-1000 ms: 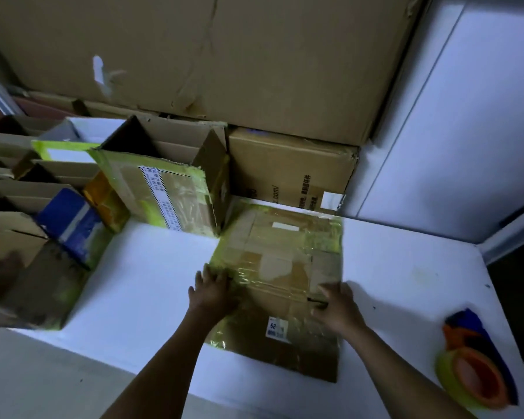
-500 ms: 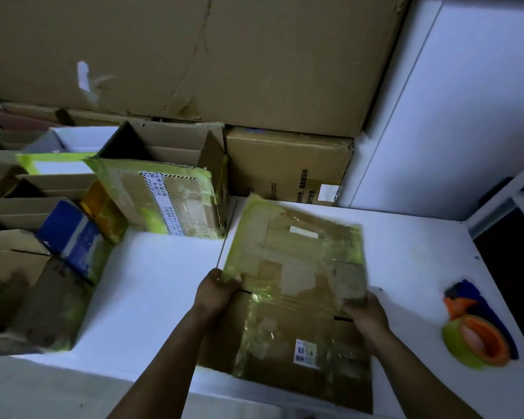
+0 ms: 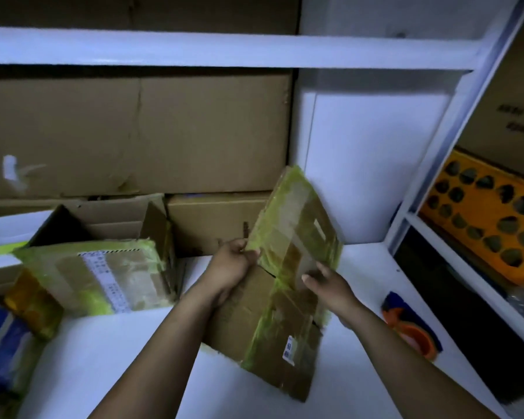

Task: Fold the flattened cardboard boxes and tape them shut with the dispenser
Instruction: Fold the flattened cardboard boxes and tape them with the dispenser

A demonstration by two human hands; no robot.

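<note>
**While both hands raise it, the flattened box leaves the counter**

Where the flattened cardboard box (image 3: pixel 288 267) lay flat on the white counter (image 3: pixel 133 358) half a second ago, it is now lifted and tilted, its far end high against the white wall and its near corner low over the counter's front part. The left hand (image 3: pixel 230 267), which before gripped the left edge low on the counter, now has its fingers curled round the same edge where the upper flap begins. The right hand (image 3: pixel 330 285) holds the box at its right side, with the thumb lying on the green-taped face; how its other fingers sit I cannot tell. The view has also risen, so a white shelf board (image 3: pixel 194 46) now shows across the top.

The tape dispenser (image 3: pixel 412 325), orange and blue, lies on the counter at the right as before, just beside the right forearm and apart from the box. To the left stands an open box (image 3: pixel 97 273) with green tape and a printed label, near the left forearm. Behind it a large brown carton (image 3: pixel 133 131) fills the back, and a smaller closed carton (image 3: pixel 212 219) below it is partly hidden by the raised box. At the far right an orange tray (image 3: pixel 481 219) with dark holes sits in a side shelf.
</note>
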